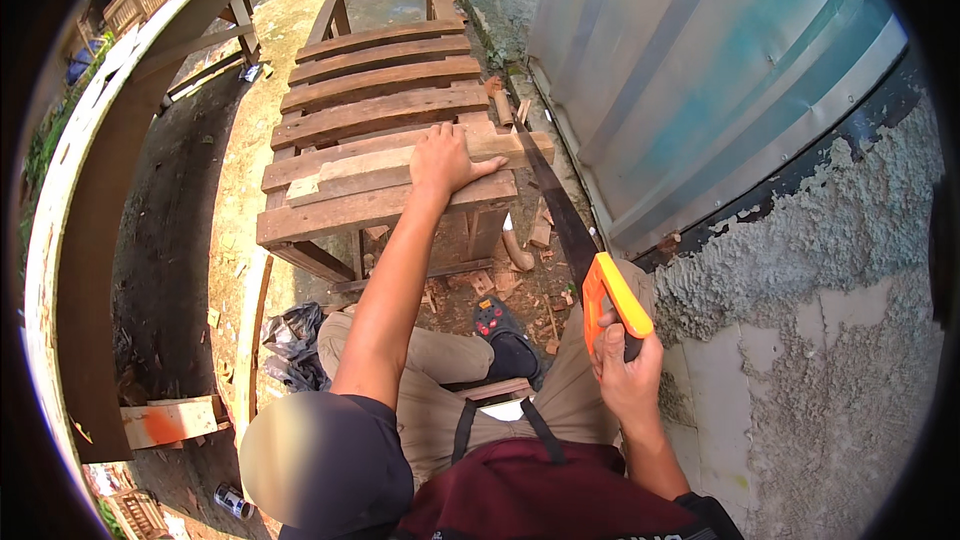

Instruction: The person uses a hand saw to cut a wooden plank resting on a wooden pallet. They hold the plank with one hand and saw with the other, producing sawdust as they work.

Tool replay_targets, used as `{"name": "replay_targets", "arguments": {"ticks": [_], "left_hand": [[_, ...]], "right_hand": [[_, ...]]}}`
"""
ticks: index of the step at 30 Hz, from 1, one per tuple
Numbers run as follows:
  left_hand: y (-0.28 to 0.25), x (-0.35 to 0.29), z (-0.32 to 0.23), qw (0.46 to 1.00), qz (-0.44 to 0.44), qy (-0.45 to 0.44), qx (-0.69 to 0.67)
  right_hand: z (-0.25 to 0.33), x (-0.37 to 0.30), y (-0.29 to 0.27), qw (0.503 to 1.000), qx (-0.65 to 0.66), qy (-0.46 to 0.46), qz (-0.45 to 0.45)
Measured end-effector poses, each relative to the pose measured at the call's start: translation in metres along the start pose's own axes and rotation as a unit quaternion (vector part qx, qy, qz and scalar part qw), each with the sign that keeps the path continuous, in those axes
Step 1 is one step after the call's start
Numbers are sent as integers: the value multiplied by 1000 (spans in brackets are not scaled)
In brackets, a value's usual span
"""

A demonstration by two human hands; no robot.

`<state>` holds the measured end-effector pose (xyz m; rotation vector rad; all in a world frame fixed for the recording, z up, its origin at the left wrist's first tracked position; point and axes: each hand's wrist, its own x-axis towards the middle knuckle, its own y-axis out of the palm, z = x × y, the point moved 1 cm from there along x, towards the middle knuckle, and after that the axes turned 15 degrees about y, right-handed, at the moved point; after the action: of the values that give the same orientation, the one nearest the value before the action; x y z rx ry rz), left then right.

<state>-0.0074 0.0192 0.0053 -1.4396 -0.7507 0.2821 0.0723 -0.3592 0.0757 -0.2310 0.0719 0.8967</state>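
Nearest, the right hand [628, 372] has its fingers clamped around the orange handle of a saw [580, 250], whose dark blade runs up to the end of a wooden board [400, 162]. Further out, the left hand [442, 160] presses flat on that board, fingers together, thumb spread. The board lies across a slatted wooden bench [375, 80] beside a corrugated metal wall [700, 70].

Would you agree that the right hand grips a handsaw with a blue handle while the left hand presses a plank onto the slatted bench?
Not quite: the head view shows the handsaw has an orange handle, not blue. The right hand grips it while the left hand presses the plank onto the slatted bench.
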Motion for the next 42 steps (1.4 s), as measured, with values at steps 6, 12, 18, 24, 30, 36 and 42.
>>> {"name": "replay_targets", "arguments": {"ticks": [6,12,18,24,30,36,42], "left_hand": [[9,-1,1,999,-31,17,-7],[13,-1,6,998,-57,17,-32],[4,1,1,998,-19,-15,-52],[5,4,8,999,3,-9,-40],[10,10,2,999,-12,12,-28],[5,6,2,999,17,-4,-48],[-1,4,5,998,40,44,-19]], "right_hand": [[50,24,11,996,19,82,3],[84,126,47,988,6,155,19],[92,126,50,984,-5,177,23],[107,40,-6,984,-45,168,-46],[103,124,38,982,-34,188,-11],[64,179,66,990,-139,36,-7],[2,155,69,996,-42,-83,6]]}}
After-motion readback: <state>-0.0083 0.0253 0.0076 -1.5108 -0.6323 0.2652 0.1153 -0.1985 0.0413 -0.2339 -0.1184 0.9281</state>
